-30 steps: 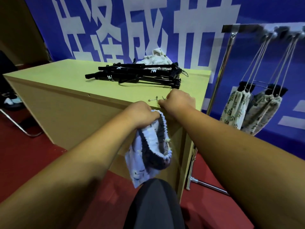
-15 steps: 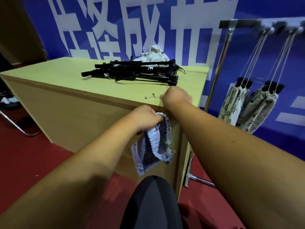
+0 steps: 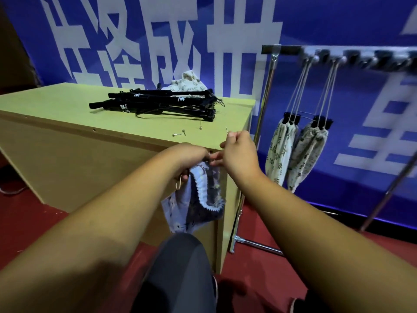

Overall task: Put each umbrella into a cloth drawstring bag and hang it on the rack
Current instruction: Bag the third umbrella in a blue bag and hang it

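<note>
My left hand (image 3: 187, 158) grips the gathered rim of a pale blue cloth drawstring bag (image 3: 196, 199), which hangs in front of the table's near corner. My right hand (image 3: 239, 152) pinches the same rim from the right and holds a thin metal pin that sticks up above its fingers. A pile of black folded umbrellas (image 3: 158, 103) lies on the yellow-green table (image 3: 56, 105), with a floral cloth bag (image 3: 189, 83) behind them. Two filled floral bags (image 3: 295, 152) hang by cords from the metal rack (image 3: 338, 55) on the right.
Small metal pins (image 3: 179, 133) lie on the table near its front edge. The rack's upright pole (image 3: 264, 105) stands close beside the table's right end, its foot on the red floor. A blue banner covers the wall. My knee (image 3: 180, 267) is below the bag.
My right hand has lifted off the table edge with a pin and come down to the bag's rim. The bag has shifted slightly right in my left hand.
</note>
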Tool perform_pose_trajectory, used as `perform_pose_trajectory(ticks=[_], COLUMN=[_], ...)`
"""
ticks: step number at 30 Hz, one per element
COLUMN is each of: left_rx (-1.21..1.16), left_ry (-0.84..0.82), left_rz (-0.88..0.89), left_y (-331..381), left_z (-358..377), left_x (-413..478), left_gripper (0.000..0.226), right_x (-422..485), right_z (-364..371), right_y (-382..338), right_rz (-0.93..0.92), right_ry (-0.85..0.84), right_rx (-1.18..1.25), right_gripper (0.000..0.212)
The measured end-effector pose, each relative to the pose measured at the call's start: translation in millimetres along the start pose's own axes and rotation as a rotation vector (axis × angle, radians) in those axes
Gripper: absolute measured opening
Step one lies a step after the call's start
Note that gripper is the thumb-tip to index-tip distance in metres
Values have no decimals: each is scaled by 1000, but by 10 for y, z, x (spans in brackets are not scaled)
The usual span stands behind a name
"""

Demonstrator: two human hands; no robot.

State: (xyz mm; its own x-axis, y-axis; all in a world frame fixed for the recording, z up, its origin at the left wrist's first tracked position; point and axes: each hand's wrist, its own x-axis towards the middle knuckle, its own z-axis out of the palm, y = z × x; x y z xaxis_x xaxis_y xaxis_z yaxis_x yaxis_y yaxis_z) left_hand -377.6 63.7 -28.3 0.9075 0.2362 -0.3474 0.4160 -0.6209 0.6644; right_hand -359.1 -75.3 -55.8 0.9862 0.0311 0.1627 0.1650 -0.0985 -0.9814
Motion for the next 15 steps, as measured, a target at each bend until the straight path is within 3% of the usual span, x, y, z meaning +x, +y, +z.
perform_pose_trajectory(ticks=[4,11,15], left_rx=[-75,43,79], left_ry=[21,78,95], left_rz=[35,182,269], left_y=[218,551,660], left_z=[201,532,852], left_x=[-63,-163,-158], left_gripper=[17,21,25], right_x=[-89,-267,-336], right_z=[-271,-761,-1110], right_y=[88,173,217], right_rz=[72,20,-22], right_ry=[-88,-236,-268], right_rx=[-84,-707,-931], right_gripper=[28,40,25])
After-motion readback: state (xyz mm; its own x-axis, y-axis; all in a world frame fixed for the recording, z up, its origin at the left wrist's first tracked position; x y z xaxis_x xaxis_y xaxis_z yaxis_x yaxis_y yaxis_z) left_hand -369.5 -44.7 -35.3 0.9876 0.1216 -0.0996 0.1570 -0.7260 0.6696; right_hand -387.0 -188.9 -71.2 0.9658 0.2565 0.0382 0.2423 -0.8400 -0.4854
